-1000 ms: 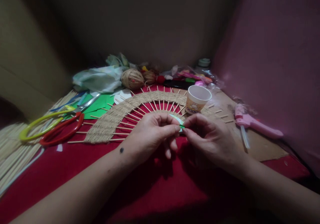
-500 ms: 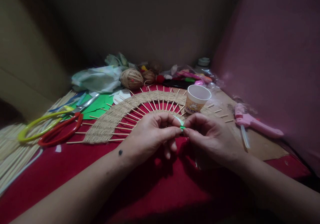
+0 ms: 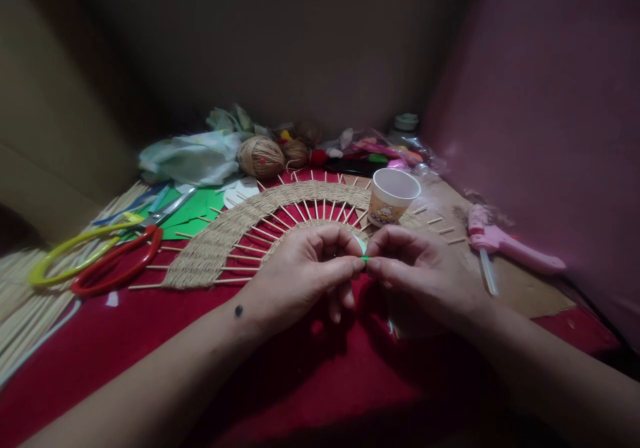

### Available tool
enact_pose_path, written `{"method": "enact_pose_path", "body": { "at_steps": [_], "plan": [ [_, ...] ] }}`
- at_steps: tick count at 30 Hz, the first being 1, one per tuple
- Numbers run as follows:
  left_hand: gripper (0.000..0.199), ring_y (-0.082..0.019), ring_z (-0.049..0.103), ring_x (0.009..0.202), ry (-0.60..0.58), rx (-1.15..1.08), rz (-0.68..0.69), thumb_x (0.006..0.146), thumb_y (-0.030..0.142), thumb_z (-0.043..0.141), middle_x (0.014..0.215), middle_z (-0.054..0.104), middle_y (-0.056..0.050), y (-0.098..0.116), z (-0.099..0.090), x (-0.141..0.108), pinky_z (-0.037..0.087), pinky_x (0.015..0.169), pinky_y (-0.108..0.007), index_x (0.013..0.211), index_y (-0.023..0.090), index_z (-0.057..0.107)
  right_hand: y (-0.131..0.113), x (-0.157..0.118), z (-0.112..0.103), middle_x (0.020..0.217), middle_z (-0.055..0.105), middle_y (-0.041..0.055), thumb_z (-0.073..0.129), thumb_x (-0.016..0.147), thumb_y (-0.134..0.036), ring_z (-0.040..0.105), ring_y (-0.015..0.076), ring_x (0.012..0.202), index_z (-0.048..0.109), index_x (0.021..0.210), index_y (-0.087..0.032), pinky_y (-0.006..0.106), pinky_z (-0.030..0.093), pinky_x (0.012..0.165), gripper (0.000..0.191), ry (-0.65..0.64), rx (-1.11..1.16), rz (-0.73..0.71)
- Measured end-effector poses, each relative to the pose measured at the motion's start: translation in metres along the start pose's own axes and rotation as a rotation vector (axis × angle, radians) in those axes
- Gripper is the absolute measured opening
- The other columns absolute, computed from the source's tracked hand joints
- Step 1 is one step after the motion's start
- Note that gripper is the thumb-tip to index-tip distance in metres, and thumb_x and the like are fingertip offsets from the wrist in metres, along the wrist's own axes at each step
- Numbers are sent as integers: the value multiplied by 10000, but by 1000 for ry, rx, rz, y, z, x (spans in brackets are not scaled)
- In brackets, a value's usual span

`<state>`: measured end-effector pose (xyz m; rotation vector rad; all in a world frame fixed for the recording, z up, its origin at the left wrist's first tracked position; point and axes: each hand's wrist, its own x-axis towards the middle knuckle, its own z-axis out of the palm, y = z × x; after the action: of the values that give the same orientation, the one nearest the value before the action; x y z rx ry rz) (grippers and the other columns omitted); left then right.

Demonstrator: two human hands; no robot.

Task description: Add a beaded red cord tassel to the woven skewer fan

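Between my two hands is a small bright green piece (image 3: 365, 258), mostly covered by fingertips; it looks like paper, but I cannot be sure. My left hand (image 3: 313, 265) pinches it between thumb and forefinger, the other fingers curled beneath. From the other side my right hand (image 3: 417, 265) pinches it too, fingertips nearly touching those of the left. Just behind the hands lies a half-ring woven of twine on thin sticks (image 3: 200, 251), its inner band partly hidden by my left hand. A paper cup (image 3: 393, 198) with a rabbit picture stands beyond my right hand.
Scissors (image 3: 117, 255) with yellow and red handles lie at the left by green paper (image 3: 193, 215) and a bundle of sticks (image 3: 30, 308). Twine balls (image 3: 261, 157) and plastic bags (image 3: 193, 158) line the back. A pink glue gun (image 3: 515, 245) rests on cardboard (image 3: 525, 295) at the right.
Both hands stay in nearly the same place. Less of the green piece shows between the fingertips. The whole view has shifted slightly, so things at the left appear a little further left.
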<state>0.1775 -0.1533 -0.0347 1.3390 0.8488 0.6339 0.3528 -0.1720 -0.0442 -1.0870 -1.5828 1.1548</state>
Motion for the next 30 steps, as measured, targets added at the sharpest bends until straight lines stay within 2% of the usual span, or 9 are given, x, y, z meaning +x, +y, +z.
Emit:
{"method": "enact_pose_path", "body": {
  "at_steps": [4,9,13,15,17,21,27,30],
  "plan": [
    [85,-91,514,367,7,27,28,807,247,598,506,590,29,1,1,0,384,345,-161,838,189,545,-2,0,-2,616,511,-44,630,757,-181,441,62,541,576,719,-163,176,350,489,69,-22,41,58],
    [68,-99,521,372,12,31,11,813,231,583,504,586,30,3,1,-1,377,335,-160,842,193,535,-2,3,-7,617,519,-38,635,802,-317,412,47,473,610,830,-172,157,309,423,149,-39,248,250],
    [71,-100,521,383,43,43,14,809,223,583,495,570,30,6,1,-2,388,354,-166,832,183,530,0,7,-12,661,555,-15,657,786,-374,469,61,496,632,890,-178,146,310,401,222,-18,296,354],
    [66,-98,516,393,49,48,26,809,219,581,499,564,31,6,0,-2,394,364,-169,835,180,536,0,9,-14,683,573,-8,660,783,-373,482,65,493,630,887,-176,154,320,397,225,-10,270,353],
    [60,-96,515,405,45,55,43,808,216,583,510,567,30,7,-1,-2,405,378,-174,836,177,547,-1,12,-16,697,599,0,667,777,-354,481,64,483,630,859,-168,169,339,409,206,3,224,293],
    [49,-96,524,413,46,90,66,804,210,592,517,568,33,9,-3,-2,432,395,-185,807,173,559,-4,15,-18,700,628,5,690,762,-313,533,88,594,651,767,-163,199,411,535,155,12,124,159],
    [72,-80,519,395,69,73,83,790,167,608,520,542,61,11,-1,-3,427,389,-171,805,176,538,-8,12,-13,652,604,7,651,800,-352,507,100,562,661,753,-163,228,398,527,195,-155,133,226],
    [65,-72,503,387,71,92,88,802,179,600,509,533,63,10,-2,-4,415,395,-170,793,172,536,-6,13,-12,623,592,0,657,796,-348,496,94,526,647,756,-159,225,394,505,193,-147,216,232]
  ]
}}
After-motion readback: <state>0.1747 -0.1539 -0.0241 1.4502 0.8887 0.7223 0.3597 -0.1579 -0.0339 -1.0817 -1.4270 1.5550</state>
